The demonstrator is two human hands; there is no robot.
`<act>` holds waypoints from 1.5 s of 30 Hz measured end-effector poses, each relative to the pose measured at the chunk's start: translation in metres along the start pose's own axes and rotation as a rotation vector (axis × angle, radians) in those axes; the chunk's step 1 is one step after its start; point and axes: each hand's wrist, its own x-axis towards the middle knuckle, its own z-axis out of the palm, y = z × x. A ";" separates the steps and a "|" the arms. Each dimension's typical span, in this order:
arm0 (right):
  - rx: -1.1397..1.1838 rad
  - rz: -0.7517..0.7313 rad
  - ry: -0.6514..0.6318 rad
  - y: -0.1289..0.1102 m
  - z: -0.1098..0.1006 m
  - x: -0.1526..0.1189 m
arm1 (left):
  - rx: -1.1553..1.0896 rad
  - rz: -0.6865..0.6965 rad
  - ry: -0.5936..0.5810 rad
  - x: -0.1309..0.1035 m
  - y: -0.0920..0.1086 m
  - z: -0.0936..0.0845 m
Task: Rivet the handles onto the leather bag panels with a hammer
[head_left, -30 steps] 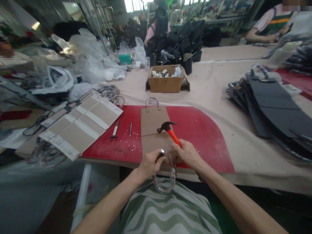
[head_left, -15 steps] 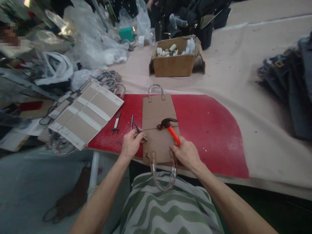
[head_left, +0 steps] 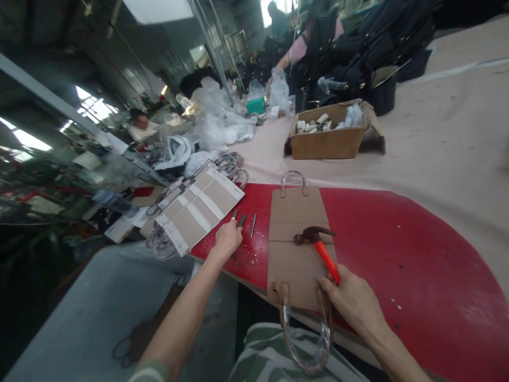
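My right hand (head_left: 356,297) grips the orange handle of a claw hammer (head_left: 326,260), whose dark head lies over a tan bag body (head_left: 296,265). My thumb side rests by the bag's near edge. The bag lies flat, with a plastic-wrapped handle at each end; the near handle (head_left: 286,339) hangs over the table edge. My left hand (head_left: 227,240) is at the tools left of the bag, fingers closed around a dark metal punch (head_left: 242,220). A pronged tool (head_left: 234,214) is mostly hidden behind that hand. A thin metal rod (head_left: 253,225) lies just to its right.
The red work mat (head_left: 369,239) carries small white bits. A stack of bag panels (head_left: 201,207) lies at the left. Behind stand a cardboard box (head_left: 324,146) of small items, plastic bags (head_left: 226,127) and black bags (head_left: 369,53). Other people are farther back.
My left hand has moved left, away from the bag to the tools, with the dark punch. My right hand still holds the hammer over the bag. The view has tilted up and turned left.
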 end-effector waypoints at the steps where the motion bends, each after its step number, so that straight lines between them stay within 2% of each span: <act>1: -0.005 0.011 -0.002 -0.001 0.000 0.000 | 0.006 0.006 0.019 0.001 0.002 0.000; 5: -0.023 0.056 -0.017 -0.005 -0.002 -0.002 | -0.013 0.038 0.030 0.007 0.018 0.004; 13: -0.041 0.090 0.004 -0.011 -0.004 -0.005 | -0.225 -0.009 -0.205 0.051 0.040 0.011; 16: -0.042 0.095 0.007 -0.012 -0.003 -0.005 | -0.374 -0.019 -0.270 0.049 0.037 0.008; 19: -0.060 0.099 0.017 -0.011 -0.001 -0.005 | -0.559 -0.002 -0.317 0.026 0.029 0.000; 20: -0.066 0.100 0.019 -0.011 -0.001 -0.005 | -0.686 0.010 -0.332 0.014 0.028 -0.003; 24: -0.066 0.113 0.025 -0.011 0.000 -0.005 | -1.460 0.040 -0.478 -0.045 0.035 -0.002; 26: -0.056 0.107 0.024 -0.011 0.001 -0.006 | -1.647 0.059 -0.508 -0.074 0.047 0.005; 29: -0.054 0.107 0.019 -0.011 0.001 -0.007 | -1.654 0.138 -0.475 -0.108 0.066 0.023; 32: -0.066 0.114 0.036 -0.011 0.002 -0.008 | -1.548 0.263 -0.457 -0.123 0.075 0.040; 37: -0.052 0.108 0.047 -0.011 0.003 -0.007 | -1.432 0.350 -0.411 -0.126 0.071 0.056; 45: -0.045 0.109 0.044 -0.010 0.003 -0.007 | -1.349 0.428 -0.413 -0.128 0.069 0.058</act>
